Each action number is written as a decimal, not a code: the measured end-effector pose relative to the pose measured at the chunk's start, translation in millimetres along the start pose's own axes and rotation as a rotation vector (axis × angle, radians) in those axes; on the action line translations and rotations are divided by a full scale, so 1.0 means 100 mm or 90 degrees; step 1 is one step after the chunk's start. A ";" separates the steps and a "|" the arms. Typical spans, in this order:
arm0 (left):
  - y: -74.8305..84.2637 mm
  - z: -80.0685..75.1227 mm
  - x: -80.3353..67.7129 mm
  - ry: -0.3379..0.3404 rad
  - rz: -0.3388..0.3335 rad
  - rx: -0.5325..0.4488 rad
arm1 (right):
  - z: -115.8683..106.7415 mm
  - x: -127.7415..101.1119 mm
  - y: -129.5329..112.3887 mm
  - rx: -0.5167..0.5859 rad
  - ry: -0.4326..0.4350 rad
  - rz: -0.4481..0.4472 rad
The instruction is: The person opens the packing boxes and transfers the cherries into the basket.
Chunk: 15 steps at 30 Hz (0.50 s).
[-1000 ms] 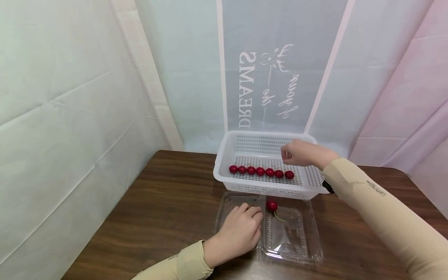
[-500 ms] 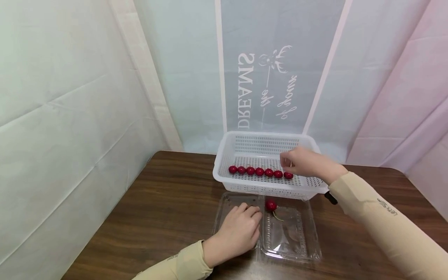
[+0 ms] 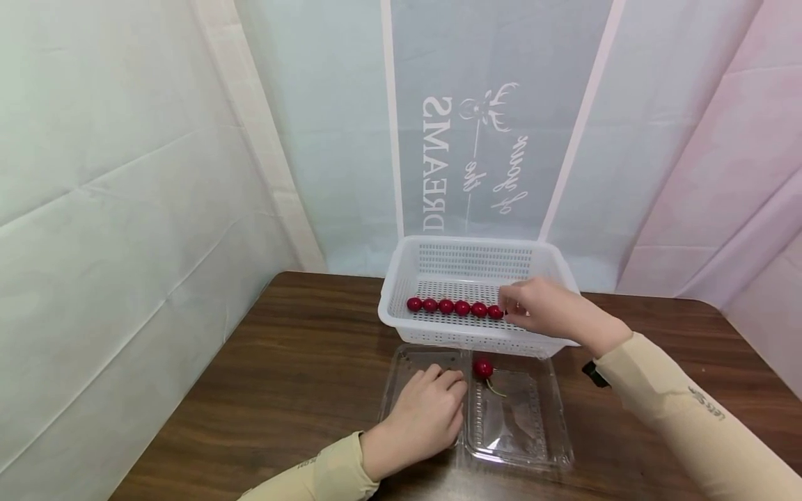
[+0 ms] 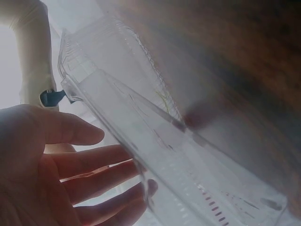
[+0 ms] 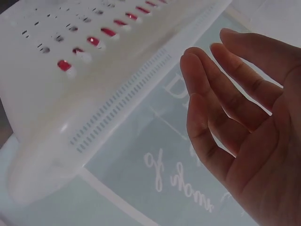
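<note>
Dark wood-grain table [image 3: 301, 362] w/ rounded corners. Backdrop: pale sheets [image 3: 125, 174] hung L & R, creased; centre grey panel [image 3: 489, 104] w/ mirrored white lettering. Lighting soft, even.

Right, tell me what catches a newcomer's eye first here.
A row of red cherries lines the floor of the white perforated basket at the table's far side, with the right hand at the row's right end. Nearer, one stemmed cherry lies in an open clear clamshell box, the left hand resting on its left half.
</note>
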State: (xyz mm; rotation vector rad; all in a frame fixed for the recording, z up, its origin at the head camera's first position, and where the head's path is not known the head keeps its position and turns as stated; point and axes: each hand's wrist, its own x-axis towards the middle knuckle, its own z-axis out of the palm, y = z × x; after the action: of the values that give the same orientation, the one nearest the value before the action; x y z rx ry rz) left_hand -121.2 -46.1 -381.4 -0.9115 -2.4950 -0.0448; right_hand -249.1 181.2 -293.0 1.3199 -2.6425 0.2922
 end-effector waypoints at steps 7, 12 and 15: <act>0.00 0.01 -0.01 0.005 -0.002 -0.008 | 0.02 -0.07 -0.18 -0.013 0.012 -0.010; 0.00 0.00 -0.01 0.001 -0.003 -0.008 | 0.02 -0.12 -0.28 -0.023 0.007 -0.012; 0.00 0.01 -0.01 -0.002 -0.002 -0.007 | 0.04 -0.14 -0.33 -0.028 0.008 -0.009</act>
State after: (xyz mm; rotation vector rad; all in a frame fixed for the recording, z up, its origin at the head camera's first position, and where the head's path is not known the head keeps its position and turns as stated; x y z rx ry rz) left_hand -121.0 -46.4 -382.5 -0.9128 -2.5017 -0.0589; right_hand -214.5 172.0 -297.1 1.3180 -2.6135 0.2386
